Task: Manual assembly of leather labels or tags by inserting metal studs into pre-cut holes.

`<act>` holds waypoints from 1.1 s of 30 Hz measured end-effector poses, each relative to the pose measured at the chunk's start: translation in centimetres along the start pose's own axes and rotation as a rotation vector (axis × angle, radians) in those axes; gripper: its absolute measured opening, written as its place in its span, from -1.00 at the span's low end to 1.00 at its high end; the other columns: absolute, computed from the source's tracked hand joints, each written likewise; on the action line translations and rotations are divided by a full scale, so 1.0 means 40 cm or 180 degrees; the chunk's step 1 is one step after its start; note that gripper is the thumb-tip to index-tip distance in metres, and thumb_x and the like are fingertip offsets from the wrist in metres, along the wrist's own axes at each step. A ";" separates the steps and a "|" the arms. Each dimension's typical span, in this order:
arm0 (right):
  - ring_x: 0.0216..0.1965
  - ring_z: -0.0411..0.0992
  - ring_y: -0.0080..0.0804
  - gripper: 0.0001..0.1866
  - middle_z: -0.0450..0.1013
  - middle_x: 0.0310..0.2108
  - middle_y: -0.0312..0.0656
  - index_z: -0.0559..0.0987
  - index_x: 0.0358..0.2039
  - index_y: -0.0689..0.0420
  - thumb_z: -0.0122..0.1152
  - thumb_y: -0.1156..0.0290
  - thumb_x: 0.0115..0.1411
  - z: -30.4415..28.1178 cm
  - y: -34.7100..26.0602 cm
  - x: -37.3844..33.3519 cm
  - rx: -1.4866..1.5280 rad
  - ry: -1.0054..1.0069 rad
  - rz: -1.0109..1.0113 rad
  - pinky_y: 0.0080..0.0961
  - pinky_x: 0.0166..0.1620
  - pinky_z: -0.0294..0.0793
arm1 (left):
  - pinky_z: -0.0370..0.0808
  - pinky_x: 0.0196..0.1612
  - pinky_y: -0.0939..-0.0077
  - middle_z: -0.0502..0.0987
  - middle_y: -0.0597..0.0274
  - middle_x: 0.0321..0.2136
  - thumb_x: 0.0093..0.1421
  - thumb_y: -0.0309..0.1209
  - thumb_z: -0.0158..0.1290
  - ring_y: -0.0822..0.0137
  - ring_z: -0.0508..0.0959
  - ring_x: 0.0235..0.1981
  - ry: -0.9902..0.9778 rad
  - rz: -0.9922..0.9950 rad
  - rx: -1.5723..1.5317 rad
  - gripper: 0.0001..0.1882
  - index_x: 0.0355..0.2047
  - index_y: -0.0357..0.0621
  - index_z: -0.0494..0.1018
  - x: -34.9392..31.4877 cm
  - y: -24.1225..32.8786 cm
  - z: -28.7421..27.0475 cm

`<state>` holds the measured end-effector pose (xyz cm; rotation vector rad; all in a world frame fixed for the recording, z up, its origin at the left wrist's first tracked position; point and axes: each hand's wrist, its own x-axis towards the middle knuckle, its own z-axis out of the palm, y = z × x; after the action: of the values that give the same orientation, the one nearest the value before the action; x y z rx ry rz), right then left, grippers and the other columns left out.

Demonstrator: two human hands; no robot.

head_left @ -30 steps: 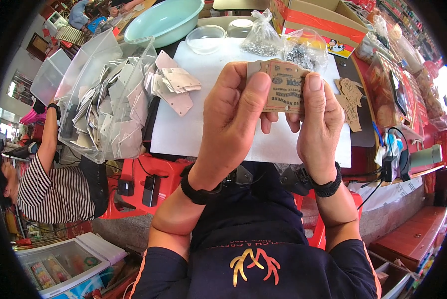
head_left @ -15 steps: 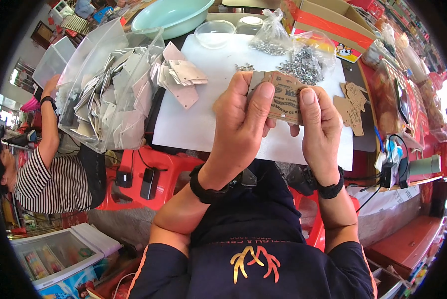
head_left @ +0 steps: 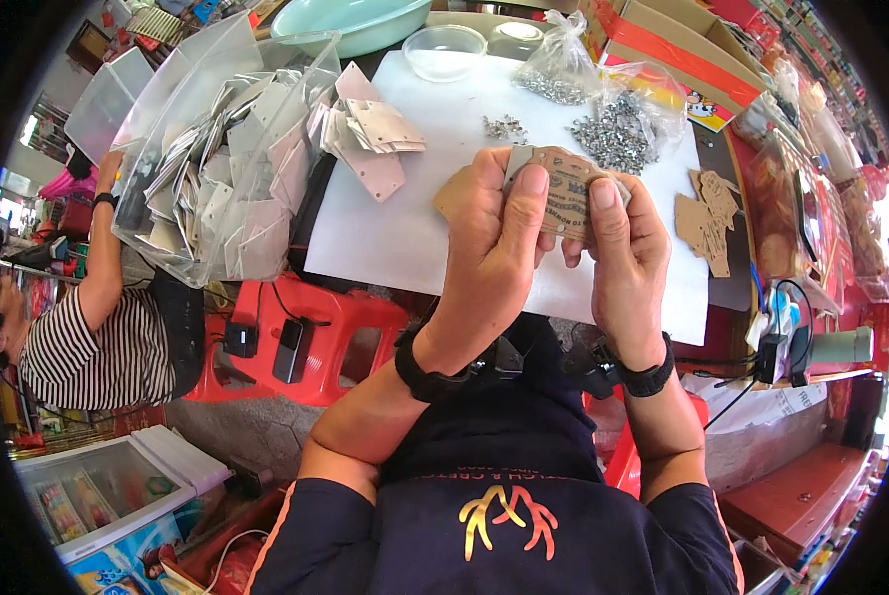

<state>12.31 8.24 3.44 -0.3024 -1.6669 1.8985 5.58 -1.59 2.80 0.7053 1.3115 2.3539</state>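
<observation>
Between my two hands is a thin brown printed plate (head_left: 566,188) with a shaped edge, held up over the white sheet (head_left: 385,238). My left hand (head_left: 492,233) grips its left side, thumb on the printed face and fingers mostly hidden behind. On the other side my right hand (head_left: 628,248) pinches it with the thumb in front. Part of a plain brown piece (head_left: 451,195) sticks out beyond my left fingers. Past my hands lie a small cluster of metal fasteners (head_left: 504,128) and a larger heap (head_left: 618,137). More brown shaped pieces (head_left: 704,223) lie to the right.
At left, a clear plastic bin (head_left: 181,260) holds many pale plates, with a loose stack of pale plates (head_left: 370,139) beside it. A clear bowl (head_left: 444,55), a pale green basin (head_left: 350,22) and a cardboard box (head_left: 672,50) stand behind. A person in stripes (head_left: 97,347) reaches in at far left.
My hands still hold the brown plate, now tilted and lowered slightly. A plain brown piece has come into sight beside my left fingers. The whole view has shifted a little.
</observation>
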 end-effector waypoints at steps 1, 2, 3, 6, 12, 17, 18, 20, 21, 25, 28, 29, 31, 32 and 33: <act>-0.54 0.31 -0.68 -0.71 0.46 -0.44 -0.29 0.46 -0.14 0.28 0.00 0.26 0.40 -0.001 0.002 0.003 -0.0003 -0.0003 0.0008 -0.71 -0.48 0.33 | 0.28 -0.51 0.73 0.45 0.35 -0.41 0.42 -0.32 -0.16 0.64 0.33 -0.53 -0.0030 -0.0055 0.0020 -0.81 -0.12 -0.17 0.31 0.001 0.002 -0.003; -0.54 0.31 -0.68 -0.70 0.46 -0.45 -0.28 0.46 -0.14 0.28 -0.01 0.25 0.40 -0.001 0.004 0.007 0.0025 -0.0051 0.0093 -0.71 -0.47 0.33 | 0.30 -0.48 0.73 0.40 0.37 -0.41 0.42 -0.35 -0.16 0.66 0.30 -0.51 -0.0061 -0.0110 0.0040 -0.84 -0.15 -0.18 0.29 0.002 0.004 -0.007; -0.54 0.31 -0.67 -0.69 0.46 -0.45 -0.28 0.46 -0.14 0.28 -0.02 0.24 0.40 -0.002 0.008 0.011 0.0051 -0.0097 0.0178 -0.70 -0.47 0.33 | 0.30 -0.48 0.73 0.40 0.37 -0.41 0.42 -0.35 -0.16 0.66 0.30 -0.51 -0.0055 -0.0115 0.0036 -0.84 -0.15 -0.18 0.29 0.004 0.000 -0.012; -0.55 0.31 -0.65 -0.65 0.46 -0.46 -0.27 0.47 -0.16 0.27 -0.06 0.20 0.42 -0.009 0.023 0.025 -0.0009 -0.0217 0.0358 -0.69 -0.46 0.34 | 0.33 -0.47 0.70 0.39 0.36 -0.41 0.42 -0.36 -0.15 0.64 0.32 -0.50 0.0038 0.0006 0.0598 -0.84 -0.17 -0.20 0.30 0.012 -0.017 -0.030; -0.56 0.34 -0.62 -0.56 0.46 -0.50 -0.27 0.53 -0.18 0.26 -0.14 0.11 0.43 -0.016 0.031 0.060 -0.0254 -0.0490 0.0719 -0.66 -0.46 0.37 | 0.34 -0.47 0.70 0.40 0.36 -0.42 0.41 -0.36 -0.14 0.64 0.34 -0.51 0.0061 0.0026 0.0675 -0.84 -0.18 -0.20 0.31 0.031 -0.034 -0.059; -0.52 0.41 -0.59 -0.44 0.49 -0.46 -0.23 0.56 -0.18 0.29 -0.23 0.02 0.44 -0.029 0.027 0.091 -0.0258 -0.0483 0.0970 -0.64 -0.45 0.43 | 0.26 -0.52 0.80 0.49 0.42 -0.38 0.42 -0.28 -0.14 0.70 0.34 -0.52 0.0152 -0.0310 0.0105 -0.81 -0.10 -0.09 0.34 0.046 -0.055 -0.098; -0.51 0.43 -0.58 -0.40 0.50 -0.46 -0.22 0.56 -0.19 0.30 -0.26 -0.02 0.44 -0.035 0.028 0.100 -0.0334 -0.0471 0.0964 -0.64 -0.45 0.44 | 0.26 -0.52 0.80 0.49 0.42 -0.38 0.42 -0.28 -0.14 0.70 0.34 -0.52 0.0157 -0.0323 0.0103 -0.81 -0.10 -0.09 0.34 0.050 -0.056 -0.106; -0.49 0.43 -0.57 -0.34 0.51 -0.44 -0.22 0.56 -0.18 0.32 -0.30 -0.08 0.43 -0.052 0.038 0.121 -0.0366 -0.0508 0.1000 -0.64 -0.43 0.44 | 0.28 -0.50 0.80 0.51 0.42 -0.36 0.42 -0.28 -0.13 0.69 0.36 -0.51 0.0219 -0.0490 -0.0073 -0.82 -0.10 -0.06 0.35 0.056 -0.058 -0.123; -0.49 0.43 -0.58 -0.33 0.51 -0.44 -0.23 0.56 -0.18 0.32 -0.30 -0.09 0.42 -0.058 0.035 0.130 -0.0413 -0.0528 0.1077 -0.65 -0.42 0.44 | 0.28 -0.50 0.80 0.51 0.42 -0.36 0.42 -0.28 -0.13 0.69 0.36 -0.51 0.0220 -0.0506 -0.0079 -0.82 -0.10 -0.06 0.35 0.060 -0.058 -0.127; -0.49 0.40 -0.63 -0.43 0.48 -0.46 -0.30 0.57 -0.23 0.25 -0.13 -0.06 0.38 -0.063 0.036 0.149 -0.0601 -0.0668 0.1158 -0.69 -0.41 0.41 | 0.28 -0.51 0.77 0.51 0.40 -0.34 0.41 -0.30 -0.13 0.67 0.37 -0.51 0.0257 -0.0680 -0.0202 -0.84 -0.11 -0.07 0.35 0.071 -0.064 -0.140; -0.51 0.37 -0.69 -0.58 0.45 -0.51 -0.36 0.57 -0.28 0.22 0.09 0.05 0.32 -0.052 0.045 0.156 -0.0921 -0.0852 0.1103 -0.72 -0.43 0.37 | 0.27 -0.53 0.75 0.51 0.36 -0.34 0.41 -0.31 -0.14 0.65 0.37 -0.52 0.0261 -0.0654 -0.0110 -0.83 -0.11 -0.10 0.34 0.078 -0.070 -0.139; -0.53 0.35 -0.72 -0.64 0.43 -0.54 -0.40 0.57 -0.32 0.21 0.19 0.11 0.28 -0.051 0.048 0.159 -0.1136 -0.1004 0.1036 -0.73 -0.44 0.36 | 0.27 -0.54 0.75 0.50 0.33 -0.35 0.41 -0.32 -0.14 0.64 0.37 -0.52 0.0278 -0.0634 -0.0025 -0.83 -0.11 -0.12 0.34 0.080 -0.071 -0.137; -0.54 0.34 -0.74 -0.67 0.42 -0.55 -0.42 0.57 -0.34 0.21 0.23 0.14 0.26 -0.054 0.055 0.168 -0.1121 -0.1022 0.1056 -0.74 -0.44 0.35 | 0.28 -0.53 0.73 0.50 0.31 -0.35 0.42 -0.31 -0.15 0.62 0.37 -0.52 0.0243 -0.0641 0.0020 -0.81 -0.12 -0.15 0.33 0.084 -0.070 -0.137; -0.55 0.32 -0.75 -0.69 0.41 -0.56 -0.43 0.57 -0.36 0.21 0.27 0.18 0.24 -0.056 0.057 0.171 -0.1112 -0.1044 0.1068 -0.75 -0.44 0.34 | 0.28 -0.52 0.71 0.50 0.29 -0.36 0.42 -0.31 -0.17 0.61 0.38 -0.52 0.0208 -0.0637 0.0063 -0.80 -0.12 -0.17 0.33 0.086 -0.070 -0.138; -0.55 0.32 -0.75 -0.69 0.41 -0.56 -0.43 0.57 -0.36 0.21 0.27 0.18 0.24 -0.057 0.057 0.173 -0.1106 -0.1038 0.1073 -0.75 -0.44 0.34 | 0.28 -0.52 0.71 0.50 0.29 -0.36 0.42 -0.31 -0.17 0.61 0.38 -0.52 0.0205 -0.0645 0.0067 -0.80 -0.12 -0.17 0.33 0.089 -0.071 -0.144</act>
<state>7.33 13.90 2.26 -0.4545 -2.2943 1.9658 -0.45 -2.22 -1.31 0.4812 1.3674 2.2195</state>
